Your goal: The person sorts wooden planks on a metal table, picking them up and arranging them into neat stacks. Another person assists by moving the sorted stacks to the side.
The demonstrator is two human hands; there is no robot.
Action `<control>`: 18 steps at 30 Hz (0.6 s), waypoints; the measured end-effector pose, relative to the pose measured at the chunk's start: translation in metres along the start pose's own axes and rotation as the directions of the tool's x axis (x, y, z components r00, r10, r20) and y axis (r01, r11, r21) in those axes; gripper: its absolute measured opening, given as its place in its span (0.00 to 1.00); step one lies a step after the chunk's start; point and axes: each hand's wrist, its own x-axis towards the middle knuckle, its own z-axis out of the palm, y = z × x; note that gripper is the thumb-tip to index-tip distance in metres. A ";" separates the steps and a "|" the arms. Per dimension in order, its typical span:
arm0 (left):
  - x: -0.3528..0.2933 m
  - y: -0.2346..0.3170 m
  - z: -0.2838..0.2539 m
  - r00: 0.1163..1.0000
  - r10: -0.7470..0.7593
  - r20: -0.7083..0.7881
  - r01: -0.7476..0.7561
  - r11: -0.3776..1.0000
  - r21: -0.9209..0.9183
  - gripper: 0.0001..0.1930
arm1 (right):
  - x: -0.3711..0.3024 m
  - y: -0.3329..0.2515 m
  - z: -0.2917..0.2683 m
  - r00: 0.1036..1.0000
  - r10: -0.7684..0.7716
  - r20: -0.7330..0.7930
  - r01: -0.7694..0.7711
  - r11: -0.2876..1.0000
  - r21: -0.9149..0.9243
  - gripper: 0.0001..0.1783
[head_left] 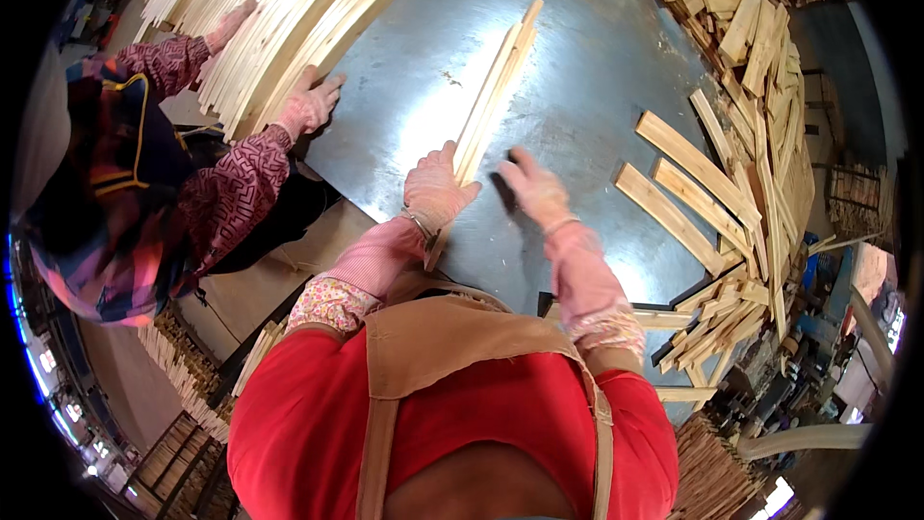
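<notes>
A narrow bundle of pale wooden strips (498,87) lies lengthwise on the metal table (577,58), pointing away from me. My left hand (438,191) is closed around its near end, thumb on the right side and fingers over the left. The near tip shows below my wrist. To the right of the strips, apart from them, my right hand (536,193) hovers over the table with fingers slightly spread, nothing visible in it. A dark shadow falls beside its fingertips. Both my hands look pinkish, perhaps gloved.
At the left, a co-worker's hands (310,104) rest on a broad stack of long wooden strips (279,10). Several short boards (674,212) lie at the right, before a heap of offcuts (760,48). More small pieces (722,323) are piled near the right front edge.
</notes>
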 end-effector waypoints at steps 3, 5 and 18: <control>0.002 -0.003 0.004 0.999 -0.036 0.027 0.037 0.999 -0.025 0.50 | -0.032 0.114 -0.068 0.932 -0.156 -0.326 0.036 0.938 -0.345 0.41; 0.010 -0.002 0.013 1.000 -0.014 -0.017 0.013 1.000 -0.009 0.50 | -0.054 0.253 -0.111 0.887 -0.010 -0.461 -0.275 0.792 -0.546 0.47; 0.044 0.044 0.007 0.998 0.060 -0.010 -0.060 0.998 0.001 0.51 | 0.023 0.177 -0.192 0.952 0.069 -0.298 -0.205 0.867 -0.453 0.41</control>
